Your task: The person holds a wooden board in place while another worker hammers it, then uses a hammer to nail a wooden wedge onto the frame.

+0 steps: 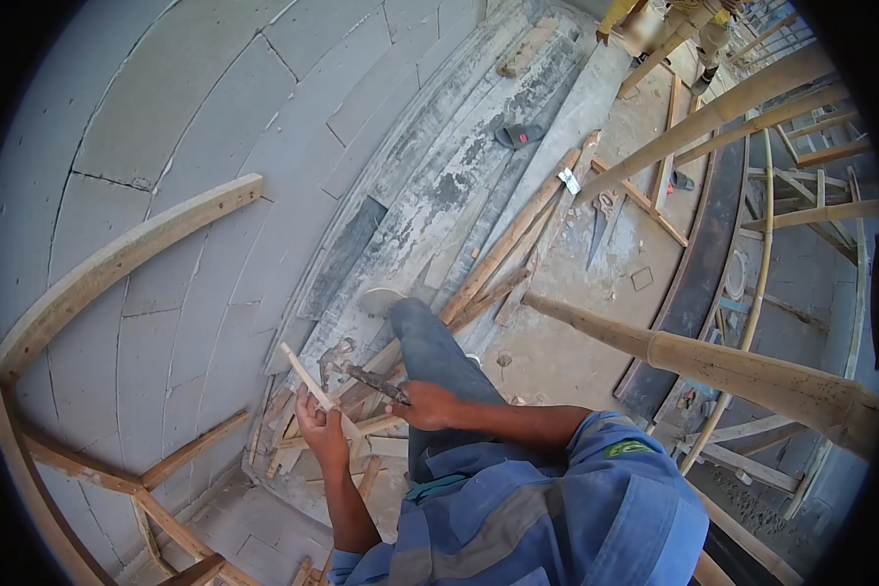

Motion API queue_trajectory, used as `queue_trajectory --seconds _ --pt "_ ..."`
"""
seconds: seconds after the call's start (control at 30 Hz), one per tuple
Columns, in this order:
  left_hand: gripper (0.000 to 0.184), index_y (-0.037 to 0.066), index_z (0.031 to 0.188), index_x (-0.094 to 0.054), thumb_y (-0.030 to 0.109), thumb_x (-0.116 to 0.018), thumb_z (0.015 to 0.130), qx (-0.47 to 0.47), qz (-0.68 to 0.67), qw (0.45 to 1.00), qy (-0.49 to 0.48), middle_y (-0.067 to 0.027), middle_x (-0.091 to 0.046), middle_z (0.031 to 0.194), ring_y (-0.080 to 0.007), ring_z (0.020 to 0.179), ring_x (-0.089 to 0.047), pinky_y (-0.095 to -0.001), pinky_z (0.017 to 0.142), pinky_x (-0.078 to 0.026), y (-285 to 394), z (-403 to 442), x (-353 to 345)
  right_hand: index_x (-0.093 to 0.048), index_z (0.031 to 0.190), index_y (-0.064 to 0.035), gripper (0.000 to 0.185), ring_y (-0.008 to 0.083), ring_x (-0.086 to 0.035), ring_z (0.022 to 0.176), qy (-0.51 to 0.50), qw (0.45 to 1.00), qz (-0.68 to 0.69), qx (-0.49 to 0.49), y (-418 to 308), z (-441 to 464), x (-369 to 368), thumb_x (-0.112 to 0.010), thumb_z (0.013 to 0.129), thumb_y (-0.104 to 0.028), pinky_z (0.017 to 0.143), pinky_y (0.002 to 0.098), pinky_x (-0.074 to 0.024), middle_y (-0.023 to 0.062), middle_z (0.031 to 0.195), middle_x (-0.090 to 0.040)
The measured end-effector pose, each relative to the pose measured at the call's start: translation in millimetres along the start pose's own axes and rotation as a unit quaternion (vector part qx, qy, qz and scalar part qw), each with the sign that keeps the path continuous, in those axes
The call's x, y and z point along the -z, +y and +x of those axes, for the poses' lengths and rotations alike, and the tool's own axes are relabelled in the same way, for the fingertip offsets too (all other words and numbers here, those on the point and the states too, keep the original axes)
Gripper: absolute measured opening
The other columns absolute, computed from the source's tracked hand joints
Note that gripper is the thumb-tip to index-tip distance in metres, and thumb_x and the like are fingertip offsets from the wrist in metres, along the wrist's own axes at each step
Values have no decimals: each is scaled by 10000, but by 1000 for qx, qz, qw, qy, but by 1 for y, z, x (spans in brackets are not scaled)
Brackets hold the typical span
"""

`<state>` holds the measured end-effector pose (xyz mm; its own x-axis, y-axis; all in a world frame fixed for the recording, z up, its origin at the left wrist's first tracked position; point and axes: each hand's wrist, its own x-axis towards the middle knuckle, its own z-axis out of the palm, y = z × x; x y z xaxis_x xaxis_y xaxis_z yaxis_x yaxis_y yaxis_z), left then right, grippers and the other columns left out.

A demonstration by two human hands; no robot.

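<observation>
While the head view is showing both grips working close together, the left grip (320, 427) is pinching a thin wooden strip (306, 374) between thumb and fingers, its far end projecting beyond them; the right grip (426, 405) is wrapping the handle of a hammer (376, 383), whose head is sitting just beside the strip; whether these two are touching, I cannot tell; the step seemingly is lining hammer up with strip; the next move is probably calling for steady holding, left fingertips clear; I am counting one hammer, one held strip; well ahead of the right grip, one handsaw (597, 239) and two loose sandals (516, 136) are lying.
</observation>
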<state>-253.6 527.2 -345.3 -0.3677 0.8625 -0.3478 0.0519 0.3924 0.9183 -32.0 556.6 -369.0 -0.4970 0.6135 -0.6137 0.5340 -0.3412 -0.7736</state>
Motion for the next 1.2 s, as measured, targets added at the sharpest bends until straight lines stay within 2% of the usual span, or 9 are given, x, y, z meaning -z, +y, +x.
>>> queue_trajectory --seconds 0.43,0.6,0.7,1.0,1.1,1.2 --pt "708 -46 1528 -300 -120 -556 872 52 -15 997 -49 -196 -562 1347 -232 1213 -581 -322 998 -467 -30 -18 -20 -602 1119 77 601 488 -637 1021 -12 997 -4 -73 19 -52 0 -593 978 -508 892 530 -485 327 1044 -658" --pt "692 -68 1516 -308 -119 -560 873 59 0 995 -81 -204 -550 1379 -238 1222 -583 -322 1017 -461 -47 -6 -19 -604 1096 47 591 480 -635 1014 -20 996 -4 -89 34 -50 -7 -574 982 -532 875 537 -484 308 1022 -657" --pt "699 -36 1510 -349 -141 -538 845 59 11 995 -77 -162 -590 1304 -199 1147 -598 -299 953 -491 -51 -5 -27 -607 1087 30 591 478 -635 1007 -24 995 4 -98 44 -52 -7 -563 981 -550 866 536 -484 297 1018 -660" --pt "663 -31 1495 -378 -96 -579 867 61 27 994 -84 -165 -591 1313 -191 1129 -607 -286 894 -493 -56 -10 -37 -608 1094 29 586 473 -640 985 -1 995 5 -100 49 -62 1 -569 979 -544 860 530 -481 290 982 -660" --pt "666 -26 1493 -388 -82 -590 861 77 20 994 -80 -165 -602 1296 -180 1073 -617 -280 855 -496 -64 -13 -41 -613 1081 28 574 470 -640 979 -2 995 4 -101 58 -67 6 -578 977 -535 856 528 -481 285 979 -661" --pt "657 -23 1489 -396 -84 -583 862 78 14 995 -62 -153 -645 1248 -186 1070 -634 -298 927 -490 -64 -14 -44 -617 1069 24 566 466 -641 977 -5 994 -9 -107 69 -66 4 -587 973 -532 849 524 -483 278 981 -663"
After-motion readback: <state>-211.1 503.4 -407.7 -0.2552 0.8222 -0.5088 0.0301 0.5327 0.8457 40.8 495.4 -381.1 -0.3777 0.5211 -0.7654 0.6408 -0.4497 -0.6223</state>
